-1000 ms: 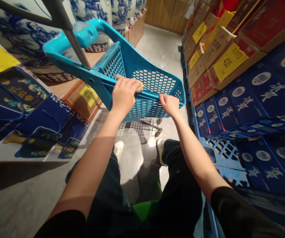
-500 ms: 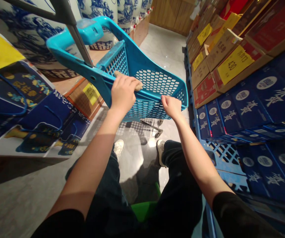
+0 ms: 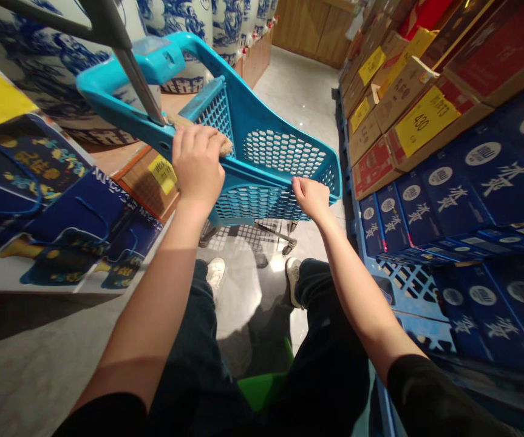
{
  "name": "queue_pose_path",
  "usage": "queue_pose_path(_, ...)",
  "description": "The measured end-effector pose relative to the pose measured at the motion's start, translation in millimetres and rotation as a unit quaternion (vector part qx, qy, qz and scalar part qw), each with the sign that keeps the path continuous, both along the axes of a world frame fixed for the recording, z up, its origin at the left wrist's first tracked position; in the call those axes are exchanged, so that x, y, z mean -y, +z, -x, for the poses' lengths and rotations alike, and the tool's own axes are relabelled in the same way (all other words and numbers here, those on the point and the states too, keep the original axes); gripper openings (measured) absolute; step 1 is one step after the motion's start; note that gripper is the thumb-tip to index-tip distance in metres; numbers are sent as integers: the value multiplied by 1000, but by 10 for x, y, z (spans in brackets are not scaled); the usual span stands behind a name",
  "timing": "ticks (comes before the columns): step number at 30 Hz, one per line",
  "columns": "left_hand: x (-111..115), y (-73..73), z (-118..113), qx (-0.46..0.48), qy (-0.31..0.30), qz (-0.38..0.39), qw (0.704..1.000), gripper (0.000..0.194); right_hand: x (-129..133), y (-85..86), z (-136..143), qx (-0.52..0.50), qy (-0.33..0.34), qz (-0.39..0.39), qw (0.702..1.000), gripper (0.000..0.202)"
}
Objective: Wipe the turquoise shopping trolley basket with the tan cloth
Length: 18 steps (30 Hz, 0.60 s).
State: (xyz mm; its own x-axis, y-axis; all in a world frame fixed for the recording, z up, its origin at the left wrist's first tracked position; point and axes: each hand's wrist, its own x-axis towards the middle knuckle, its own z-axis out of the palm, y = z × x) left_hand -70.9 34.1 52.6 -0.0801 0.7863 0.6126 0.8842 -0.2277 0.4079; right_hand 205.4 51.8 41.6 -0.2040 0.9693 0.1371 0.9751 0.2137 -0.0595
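Observation:
In front of me stands a blue plastic shopping cart (image 3: 244, 112) with perforated basket walls and a grey metal handle post (image 3: 142, 85). My left hand (image 3: 198, 165) is closed over a beige cloth (image 3: 226, 146), pressing it on the near rim close to the post. Only the cloth's ends show past my fingers. Farther right along the same rim, my right hand (image 3: 311, 195) is curled tightly around the edge, its fingertips hidden.
Blue boxes (image 3: 453, 194) and cartons (image 3: 407, 100) with yellow price signs are stacked on a blue pallet (image 3: 421, 325) at right. Left are printed display boxes (image 3: 61, 237) and large blue-and-white jars (image 3: 65, 60). Something green (image 3: 262, 388) lies between my legs.
My left hand has slid the cloth leftward along the rim toward the handle post. My right hand keeps its hold on the rim. The view has shifted slightly.

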Motion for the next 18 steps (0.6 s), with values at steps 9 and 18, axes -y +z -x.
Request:
queue_pose_path(9,19,-93,-251,-25,-77,5,997,41,-10,-3,-29,0,4,0,1000,54)
queue_pose_path(18,40,-46,-38,-4,-32,-14,999,40,18,23,6,-9,8,2,1000,54)
